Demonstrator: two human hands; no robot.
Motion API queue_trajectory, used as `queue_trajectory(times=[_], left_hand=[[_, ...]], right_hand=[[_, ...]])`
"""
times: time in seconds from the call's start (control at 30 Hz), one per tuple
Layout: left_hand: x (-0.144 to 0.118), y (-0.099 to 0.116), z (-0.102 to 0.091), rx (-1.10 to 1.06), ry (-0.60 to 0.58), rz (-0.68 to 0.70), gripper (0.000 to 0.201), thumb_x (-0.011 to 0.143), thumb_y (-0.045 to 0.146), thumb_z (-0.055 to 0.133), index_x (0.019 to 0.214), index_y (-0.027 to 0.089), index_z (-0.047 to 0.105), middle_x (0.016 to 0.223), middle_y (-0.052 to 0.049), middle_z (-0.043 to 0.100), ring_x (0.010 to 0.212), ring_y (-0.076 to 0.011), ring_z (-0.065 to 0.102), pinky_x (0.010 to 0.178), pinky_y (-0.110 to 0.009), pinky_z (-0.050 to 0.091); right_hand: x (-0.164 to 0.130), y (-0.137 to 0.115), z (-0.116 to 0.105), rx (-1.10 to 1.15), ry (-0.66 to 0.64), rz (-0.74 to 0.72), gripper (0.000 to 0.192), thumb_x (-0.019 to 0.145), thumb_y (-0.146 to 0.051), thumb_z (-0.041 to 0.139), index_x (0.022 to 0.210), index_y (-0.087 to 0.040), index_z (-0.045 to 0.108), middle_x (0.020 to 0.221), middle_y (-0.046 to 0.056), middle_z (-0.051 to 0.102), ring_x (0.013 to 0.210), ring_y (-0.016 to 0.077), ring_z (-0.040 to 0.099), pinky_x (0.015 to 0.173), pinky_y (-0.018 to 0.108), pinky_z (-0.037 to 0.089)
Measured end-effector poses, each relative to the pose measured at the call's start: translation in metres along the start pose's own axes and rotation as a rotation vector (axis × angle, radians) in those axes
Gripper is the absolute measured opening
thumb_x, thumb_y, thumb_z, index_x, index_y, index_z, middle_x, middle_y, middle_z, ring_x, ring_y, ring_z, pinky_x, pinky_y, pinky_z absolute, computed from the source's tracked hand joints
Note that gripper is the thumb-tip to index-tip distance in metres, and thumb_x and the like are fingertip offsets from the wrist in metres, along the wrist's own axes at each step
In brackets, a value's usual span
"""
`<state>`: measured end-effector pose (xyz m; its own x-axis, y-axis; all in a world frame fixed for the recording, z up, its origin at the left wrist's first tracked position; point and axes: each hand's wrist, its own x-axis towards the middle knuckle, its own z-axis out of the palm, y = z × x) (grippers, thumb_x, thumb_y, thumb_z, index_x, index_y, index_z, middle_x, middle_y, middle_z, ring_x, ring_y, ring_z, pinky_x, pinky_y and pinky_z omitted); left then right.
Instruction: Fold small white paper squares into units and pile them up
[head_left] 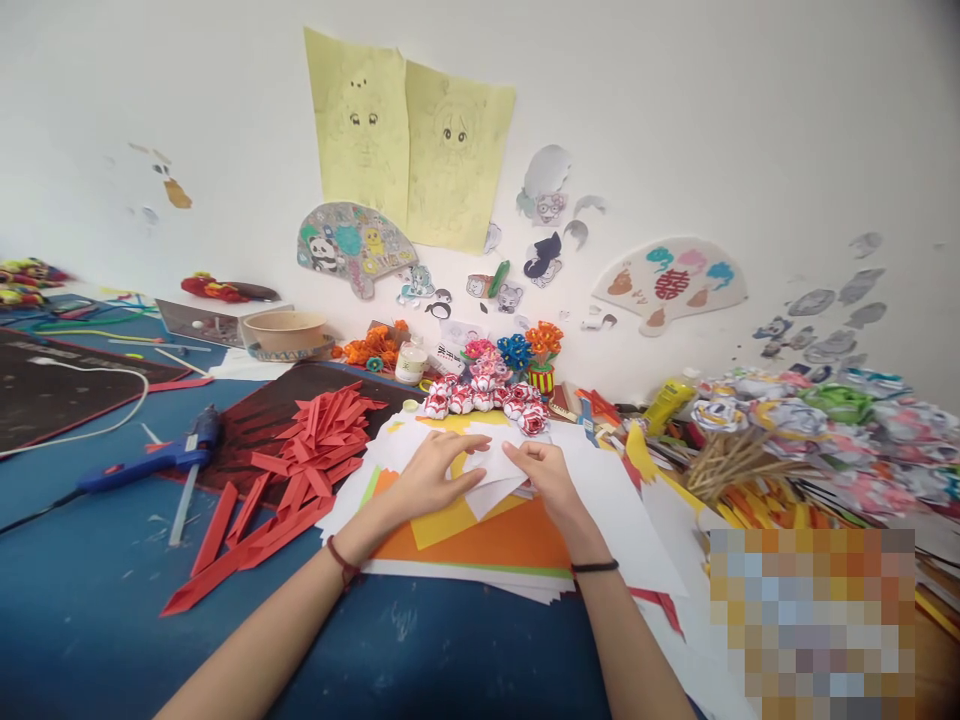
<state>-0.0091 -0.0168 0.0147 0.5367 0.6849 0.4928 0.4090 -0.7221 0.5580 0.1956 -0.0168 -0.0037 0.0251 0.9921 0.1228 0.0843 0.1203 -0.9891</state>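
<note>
no brand or label could be read anywhere; the only writing that showed was a red double-happiness character on the pale paper fan (670, 284) pinned to the far right of the wall, and print on the panda fan (352, 246) to its left was too small to make out. the two yellow drawings (409, 140) above carried faint pencil faces, no words.

the left hand (431, 470) lay flat with fingers spread, pressing down on a white folded paper (491, 480) in the middle of the table. the right hand (547, 470) pinched the right edge of that same paper between thumb and fingertips. the paper sat on a stack of sheets (487, 540), orange, yellow and white, whose lower layers were hidden.

just beyond the hands stood a cluster of small red and white paper flowers (484, 395), with orange, blue and pink ones behind. a heap of red paper strips (300, 450) lay to the left, near a blue glue gun (150, 458) whose cord ran off the left edge. a wooden bowl (285, 330) sat far left. on the right, paper flowers on sticks (787, 440) were piled, cut off by the frame edge, and a blurred block (814, 620) covered the near right corner. the blue table (90, 600) ran out of view at the near edge.
</note>
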Motion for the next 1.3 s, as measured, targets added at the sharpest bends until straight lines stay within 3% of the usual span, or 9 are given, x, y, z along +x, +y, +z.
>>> queue_trajectory(times=[0.17, 0.3, 0.43, 0.57, 0.7, 0.8, 0.9, 1.07, 1.3], left_hand=[[-0.002, 0.002, 0.006, 0.083, -0.103, 0.007, 0.058, 0.075, 0.048, 0.063, 0.126, 0.025, 0.050, 0.104, -0.009, 0.065, 0.092, -0.0240, 0.058, 0.083, -0.034, 0.038], [-0.001, -0.001, 0.011, 0.009, -0.035, -0.054, 0.039, 0.086, 0.038, 0.050, 0.122, 0.024, 0.054, 0.104, -0.008, 0.066, 0.091, -0.0224, 0.059, 0.082, -0.032, 0.040], [0.003, -0.009, 0.012, -0.165, 0.067, -0.190, 0.032, 0.090, 0.036, 0.040, 0.092, 0.017, 0.066, 0.084, -0.004, 0.067, 0.071, -0.0162, 0.057, 0.064, -0.025, 0.040], [0.005, -0.015, 0.010, -0.406, 0.152, -0.393, 0.039, 0.083, 0.046, 0.049, 0.064, 0.013, 0.058, 0.058, 0.000, 0.054, 0.053, -0.0105, 0.044, 0.048, -0.021, 0.030], [0.004, -0.010, 0.003, -0.849, 0.028, -0.526, 0.037, 0.073, 0.046, 0.062, 0.081, 0.010, 0.064, 0.070, -0.005, 0.063, 0.057, -0.0129, 0.053, 0.051, -0.022, 0.037], [0.003, -0.006, -0.001, -0.981, -0.068, -0.545, 0.044, 0.066, 0.042, 0.070, 0.097, 0.011, 0.065, 0.083, -0.010, 0.067, 0.070, -0.0194, 0.061, 0.060, -0.026, 0.045], [0.003, -0.004, -0.001, -1.007, -0.078, -0.543, 0.045, 0.066, 0.042, 0.072, 0.098, 0.012, 0.065, 0.086, -0.010, 0.068, 0.072, -0.0198, 0.063, 0.061, -0.027, 0.046], [0.002, -0.006, 0.001, -1.024, -0.101, -0.523, 0.034, 0.066, 0.040, 0.072, 0.082, 0.011, 0.064, 0.075, -0.006, 0.065, 0.058, -0.0121, 0.056, 0.053, -0.021, 0.040], [0.002, -0.008, -0.006, -0.853, -0.056, -0.509, 0.026, 0.067, 0.036, 0.071, 0.076, 0.013, 0.064, 0.070, -0.001, 0.057, 0.056, -0.0081, 0.046, 0.048, -0.019, 0.028]], right_hand=[[-0.001, 0.005, 0.006, -0.252, 0.184, -0.160, 0.053, 0.069, -0.055, 0.066, 0.045, -0.020, 0.033, 0.044, -0.006, 0.030, 0.043, 0.0078, 0.027, 0.042, 0.024, 0.021], [0.000, 0.008, 0.010, -0.249, 0.130, -0.153, 0.055, 0.072, -0.059, 0.061, 0.045, -0.021, 0.032, 0.042, -0.006, 0.029, 0.042, 0.0083, 0.027, 0.041, 0.024, 0.020], [0.000, 0.008, 0.009, -0.121, 0.065, -0.087, 0.055, 0.073, -0.064, 0.055, 0.046, -0.020, 0.037, 0.041, -0.005, 0.033, 0.040, 0.0091, 0.030, 0.039, 0.023, 0.021], [0.001, 0.007, 0.007, -0.079, 0.103, -0.070, 0.054, 0.069, -0.060, 0.064, 0.045, -0.019, 0.038, 0.041, -0.005, 0.036, 0.041, 0.0086, 0.032, 0.040, 0.023, 0.023], [0.001, 0.005, 0.007, -0.025, -0.016, -0.080, 0.038, 0.070, -0.052, 0.067, 0.065, -0.016, 0.059, 0.055, -0.002, 0.053, 0.051, 0.0109, 0.045, 0.048, 0.023, 0.033], [0.000, 0.001, 0.009, 0.036, -0.095, -0.067, 0.038, 0.070, -0.051, 0.068, 0.083, -0.015, 0.065, 0.076, 0.004, 0.063, 0.069, 0.0162, 0.056, 0.062, 0.026, 0.043], [-0.003, -0.004, 0.011, 0.049, -0.151, -0.038, 0.037, 0.069, -0.048, 0.070, 0.082, -0.014, 0.066, 0.082, 0.006, 0.065, 0.077, 0.0184, 0.057, 0.068, 0.028, 0.045], [-0.008, -0.010, 0.013, 0.131, -0.321, 0.047, 0.030, 0.071, -0.045, 0.069, 0.075, -0.015, 0.065, 0.073, 0.002, 0.063, 0.066, 0.0135, 0.055, 0.061, 0.024, 0.042], [-0.010, -0.014, 0.011, 0.061, -0.412, 0.026, 0.025, 0.074, -0.039, 0.067, 0.076, -0.014, 0.069, 0.074, 0.002, 0.064, 0.067, 0.0134, 0.054, 0.062, 0.024, 0.040]])
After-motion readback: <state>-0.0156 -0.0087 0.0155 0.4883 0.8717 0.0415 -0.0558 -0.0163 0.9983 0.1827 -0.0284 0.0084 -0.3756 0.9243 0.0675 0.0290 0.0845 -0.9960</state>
